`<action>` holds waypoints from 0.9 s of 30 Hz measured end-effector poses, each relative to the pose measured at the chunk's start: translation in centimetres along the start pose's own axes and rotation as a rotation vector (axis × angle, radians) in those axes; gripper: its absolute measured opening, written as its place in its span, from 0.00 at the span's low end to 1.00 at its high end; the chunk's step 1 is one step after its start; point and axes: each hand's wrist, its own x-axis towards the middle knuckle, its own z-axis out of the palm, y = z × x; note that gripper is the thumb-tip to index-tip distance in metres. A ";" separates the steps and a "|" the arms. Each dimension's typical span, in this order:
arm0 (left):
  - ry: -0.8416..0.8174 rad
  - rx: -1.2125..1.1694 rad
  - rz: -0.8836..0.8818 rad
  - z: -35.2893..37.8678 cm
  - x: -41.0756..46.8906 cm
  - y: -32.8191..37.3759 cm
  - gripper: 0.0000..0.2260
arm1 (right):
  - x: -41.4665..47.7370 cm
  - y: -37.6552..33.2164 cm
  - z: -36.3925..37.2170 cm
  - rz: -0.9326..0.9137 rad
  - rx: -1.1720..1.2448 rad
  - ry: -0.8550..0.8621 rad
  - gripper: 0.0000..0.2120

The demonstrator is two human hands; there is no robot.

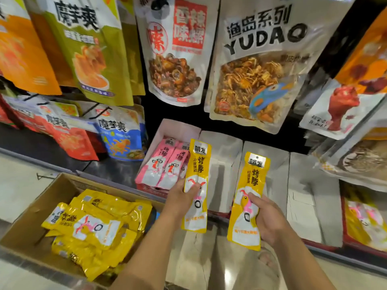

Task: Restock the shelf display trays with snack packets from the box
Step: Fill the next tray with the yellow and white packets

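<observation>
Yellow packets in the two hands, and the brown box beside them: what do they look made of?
The left yellow packet and right yellow packet: probably glossy plastic film, judging by sheen, wrinkles and flat sealed tops. The brown box: matte cardboard, likely, with raw brown walls and folded flaps.

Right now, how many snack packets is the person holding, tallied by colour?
Yellow snack packets: 2, one each in the left hand and right hand.
Pink snack packets: 0 held; they sit in the display tray.
Total held: 2.
</observation>
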 end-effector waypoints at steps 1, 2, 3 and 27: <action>0.000 0.026 0.010 0.7 0.7 -0.1 0.04 | 0.4 -0.4 -0.7 -0.031 -0.020 0.022 0.15; 0.003 0.064 0.018 1.3 1.5 -0.1 0.04 | 0.8 -0.7 -1.3 -0.054 -0.040 0.051 0.15; 0.011 0.109 0.032 1.9 2.2 0.0 0.04 | 1.2 -1.1 -1.9 -0.064 -0.050 0.067 0.15; 0.072 0.708 -0.054 10.5 13.6 -6.5 0.12 | 8.0 -2.6 -5.8 -0.085 0.136 0.048 0.15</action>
